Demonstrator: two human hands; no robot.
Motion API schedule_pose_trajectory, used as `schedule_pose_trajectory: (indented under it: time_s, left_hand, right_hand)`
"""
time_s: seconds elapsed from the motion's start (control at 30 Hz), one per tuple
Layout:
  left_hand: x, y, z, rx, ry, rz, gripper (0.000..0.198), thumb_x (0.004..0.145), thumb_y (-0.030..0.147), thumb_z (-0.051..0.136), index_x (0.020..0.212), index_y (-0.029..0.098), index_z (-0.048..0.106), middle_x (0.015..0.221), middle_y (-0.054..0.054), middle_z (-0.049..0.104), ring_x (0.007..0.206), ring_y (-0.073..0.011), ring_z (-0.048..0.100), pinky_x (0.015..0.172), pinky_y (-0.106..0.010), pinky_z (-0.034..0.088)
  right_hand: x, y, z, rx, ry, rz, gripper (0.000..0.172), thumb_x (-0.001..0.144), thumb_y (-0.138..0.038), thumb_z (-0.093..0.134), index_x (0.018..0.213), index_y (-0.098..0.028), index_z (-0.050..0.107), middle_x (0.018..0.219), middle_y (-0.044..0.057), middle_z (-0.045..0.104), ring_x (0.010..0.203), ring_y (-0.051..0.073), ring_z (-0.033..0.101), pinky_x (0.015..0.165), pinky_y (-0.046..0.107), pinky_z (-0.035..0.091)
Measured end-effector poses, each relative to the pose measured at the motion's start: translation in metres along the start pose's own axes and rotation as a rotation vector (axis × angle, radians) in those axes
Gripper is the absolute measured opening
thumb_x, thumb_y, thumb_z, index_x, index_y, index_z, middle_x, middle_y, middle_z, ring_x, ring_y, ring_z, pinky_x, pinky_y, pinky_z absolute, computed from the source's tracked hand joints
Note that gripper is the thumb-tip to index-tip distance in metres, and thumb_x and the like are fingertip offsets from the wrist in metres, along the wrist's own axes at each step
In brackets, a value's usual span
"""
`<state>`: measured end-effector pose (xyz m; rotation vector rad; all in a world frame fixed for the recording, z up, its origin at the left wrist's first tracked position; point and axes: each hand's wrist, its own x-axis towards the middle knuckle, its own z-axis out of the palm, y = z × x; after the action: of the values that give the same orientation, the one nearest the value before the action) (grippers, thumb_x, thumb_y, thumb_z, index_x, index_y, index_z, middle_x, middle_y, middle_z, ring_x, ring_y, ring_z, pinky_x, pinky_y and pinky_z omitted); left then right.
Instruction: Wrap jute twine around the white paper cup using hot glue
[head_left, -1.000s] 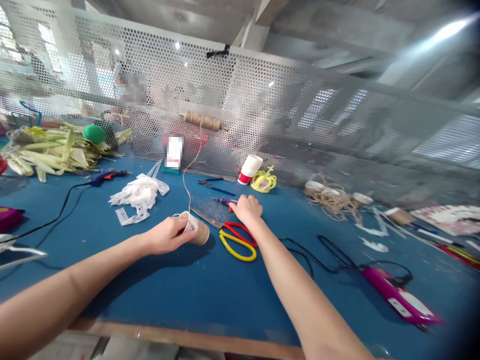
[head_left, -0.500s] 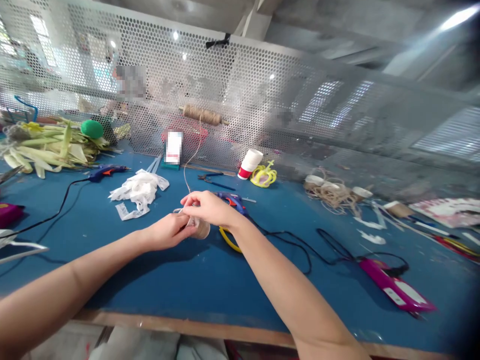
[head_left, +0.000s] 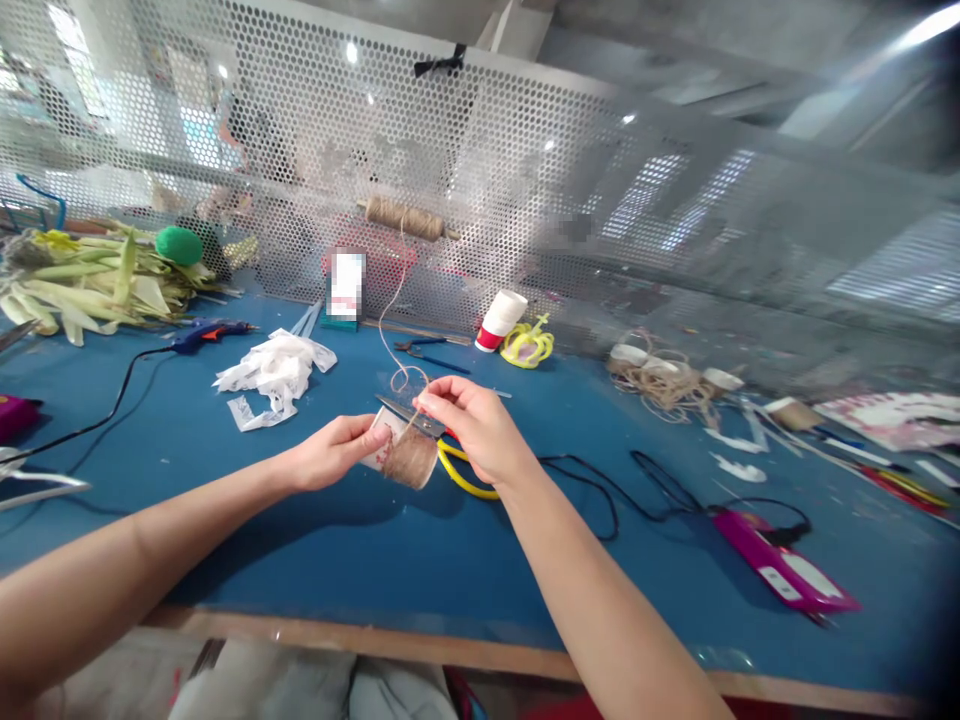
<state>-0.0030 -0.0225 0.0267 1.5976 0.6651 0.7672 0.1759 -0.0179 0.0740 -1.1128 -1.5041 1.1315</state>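
My left hand is closed round one end of a paper cup, which lies tilted over the table. Brown twine is wound round part of the cup; its white printed end stays bare. Between the thumb and fingers of my right hand is the twine, pinched just above the cup. From there it loops on the table and runs up to a twine spool at the mesh panel. Scissors with yellow handles lie beside the cup, partly hidden by my right hand.
Crumpled white plastic, a blue glue gun and corn husks lie to the left. Pliers, stacked paper cups and a yellow crown-shaped piece stand along the panel. A purple power strip with black cable lies right.
My right hand has moved right, away from my left hand, drawing the twine with it. The cup is turned and more of its wound side shows; the twine from the spool hangs slacker.
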Motion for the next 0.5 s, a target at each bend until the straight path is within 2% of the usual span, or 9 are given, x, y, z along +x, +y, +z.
schedule_pose_trajectory:
  time_s: [0.23,0.5]
  left_hand:
    - [-0.003,0.007,0.005,0.045,-0.025,0.000,0.050,0.079,0.055,0.041,0.092,0.010,0.057,0.085,-0.006,0.060,0.078,-0.0158,0.052,0.076,-0.027,0.043]
    - [-0.007,0.008,0.006,0.096,-0.048,0.049,0.045,0.082,0.052,0.038,0.080,0.009,0.052,0.076,-0.003,0.051,0.071,-0.0123,0.045,0.070,-0.024,0.040]
  right_hand:
    - [0.000,0.007,0.002,-0.004,0.005,0.002,0.017,0.065,-0.030,0.064,0.071,-0.017,0.056,0.068,-0.001,0.057,0.066,0.011,0.052,0.069,0.028,0.040]
    - [-0.003,0.013,0.000,-0.052,0.001,0.017,0.017,0.067,-0.032,0.063,0.073,-0.017,0.056,0.072,-0.001,0.056,0.069,0.012,0.050,0.070,0.028,0.039]
